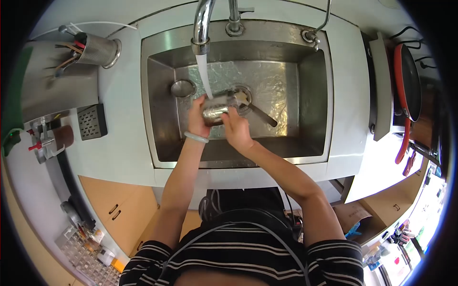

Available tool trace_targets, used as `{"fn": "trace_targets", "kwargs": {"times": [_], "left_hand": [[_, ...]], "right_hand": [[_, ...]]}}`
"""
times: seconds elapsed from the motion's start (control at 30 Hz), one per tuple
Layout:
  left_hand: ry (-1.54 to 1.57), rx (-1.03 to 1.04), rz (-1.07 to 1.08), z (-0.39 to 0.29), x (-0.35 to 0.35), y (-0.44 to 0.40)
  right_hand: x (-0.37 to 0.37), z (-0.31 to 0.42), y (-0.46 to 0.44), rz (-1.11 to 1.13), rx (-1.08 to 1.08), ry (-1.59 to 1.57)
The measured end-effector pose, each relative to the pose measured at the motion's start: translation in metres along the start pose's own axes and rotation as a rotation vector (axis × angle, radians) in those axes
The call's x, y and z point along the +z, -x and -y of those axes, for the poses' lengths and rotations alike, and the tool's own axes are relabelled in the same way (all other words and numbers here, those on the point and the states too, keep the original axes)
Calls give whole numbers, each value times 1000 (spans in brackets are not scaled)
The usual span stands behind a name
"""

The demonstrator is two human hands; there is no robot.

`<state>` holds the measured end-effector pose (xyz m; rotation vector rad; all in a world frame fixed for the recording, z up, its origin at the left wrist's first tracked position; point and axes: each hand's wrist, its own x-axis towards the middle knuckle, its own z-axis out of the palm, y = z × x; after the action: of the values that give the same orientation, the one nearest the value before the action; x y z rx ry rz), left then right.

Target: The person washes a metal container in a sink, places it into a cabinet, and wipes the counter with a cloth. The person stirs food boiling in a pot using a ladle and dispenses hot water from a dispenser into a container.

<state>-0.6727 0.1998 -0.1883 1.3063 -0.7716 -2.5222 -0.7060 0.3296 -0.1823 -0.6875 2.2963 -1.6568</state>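
A: Left to right, what've we got?

B: Utensil holder [98,51] lying on the left counter. Then, in the sink [276,31], a round metal piece [183,88] on the floor, far left. Left hand [196,117] next, fingers wrapped round the left side of the metal container [217,108].

A: Water?

B: Stream [203,71] from the faucet [202,24] comes down at the container's far left edge, beside the left fingers. Container is tilted, held above the sink floor, left of middle. Right hand [237,129] is closed on its near right side; some fingertips hidden, so can't tell how firm.

A: Risks?

B: Slip, mainly: smooth wet metal could slide if either grip loosens. Splash too, if the wall turns under the stream (bracelet [196,137] is right there). Dropped, it could hit the long-handled utensil [262,114] just right, near the drain.
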Motion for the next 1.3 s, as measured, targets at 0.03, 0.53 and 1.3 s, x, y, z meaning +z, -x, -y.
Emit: {"fn": "trace_targets", "kwargs": {"times": [0.03,0.53,1.3], "left_hand": [[5,-83,0,7,2,-5],[-240,0,-85,-7,17,-17],[-43,-90,216,-33,-12,57]], "right_hand": [[-5,-6,-3,-20,28,54],[-15,1,-24,-8,-413,306],[-9,26,-18,266,-158,-96]]}}
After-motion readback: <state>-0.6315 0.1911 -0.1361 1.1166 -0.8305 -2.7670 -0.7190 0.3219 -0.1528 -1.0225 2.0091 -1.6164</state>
